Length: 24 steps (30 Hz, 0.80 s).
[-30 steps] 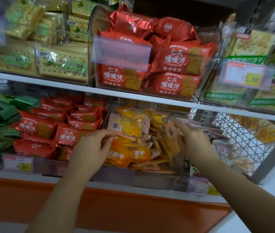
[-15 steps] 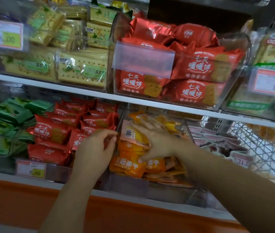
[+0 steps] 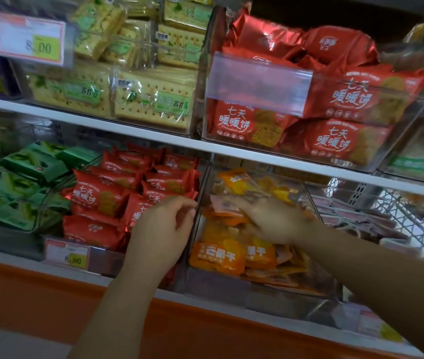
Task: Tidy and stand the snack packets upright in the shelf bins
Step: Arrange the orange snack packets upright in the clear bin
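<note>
Orange dried-fruit snack packets (image 3: 218, 255) lie in a loose, slanted pile inside a clear bin (image 3: 216, 286) on the lower shelf. My right hand (image 3: 270, 218) reaches in from the right, and its straight fingers rest on the top packets of that pile, touching a pale pink-backed one (image 3: 222, 206). My left hand (image 3: 164, 229) hovers at the divider between this bin and the red biscuit packets (image 3: 97, 195) to its left. Its fingers are loosely curled and hold nothing. The packets under my right palm are hidden.
Green packets (image 3: 11, 182) fill the bin at far left. The upper shelf holds cracker packs (image 3: 154, 104) and a clear bin of large red packets (image 3: 335, 141). A white wire basket (image 3: 418, 224) stands at right, and a price tag (image 3: 67, 253) hangs on the shelf edge.
My right hand moved from the pile's right side onto its top. My left hand let go of the packet it pinched and drew back to the divider. The view shifted left.
</note>
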Available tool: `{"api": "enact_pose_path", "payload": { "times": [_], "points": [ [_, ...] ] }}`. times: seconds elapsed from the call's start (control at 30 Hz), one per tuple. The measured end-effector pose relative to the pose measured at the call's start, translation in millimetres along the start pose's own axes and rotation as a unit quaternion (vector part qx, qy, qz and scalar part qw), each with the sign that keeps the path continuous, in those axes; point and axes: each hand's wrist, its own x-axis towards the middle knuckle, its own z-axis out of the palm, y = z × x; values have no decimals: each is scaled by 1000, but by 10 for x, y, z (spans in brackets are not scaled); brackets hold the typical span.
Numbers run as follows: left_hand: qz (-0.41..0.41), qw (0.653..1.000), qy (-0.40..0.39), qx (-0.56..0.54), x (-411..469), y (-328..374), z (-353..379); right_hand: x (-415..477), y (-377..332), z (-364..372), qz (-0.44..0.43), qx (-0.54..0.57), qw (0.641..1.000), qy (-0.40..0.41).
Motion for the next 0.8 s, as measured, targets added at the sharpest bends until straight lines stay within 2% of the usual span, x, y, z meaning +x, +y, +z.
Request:
{"api": "enact_pose_path", "payload": {
  "times": [0.1,0.37,0.53,0.7,0.8],
  "points": [
    [18,1000,-10,6,-11,24,36,-121,103,-106,22,45,998,28],
    [58,997,-40,23,24,173,216,-551,237,-150,116,68,988,78],
    [86,994,-68,16,48,235,371,-631,355,-83,173,152,960,158],
    [78,995,-52,17,118,269,427,-641,406,-6,223,186,934,208],
    [72,996,-56,17,148,310,449,-571,426,30,271,191,923,194]
  ]
}}
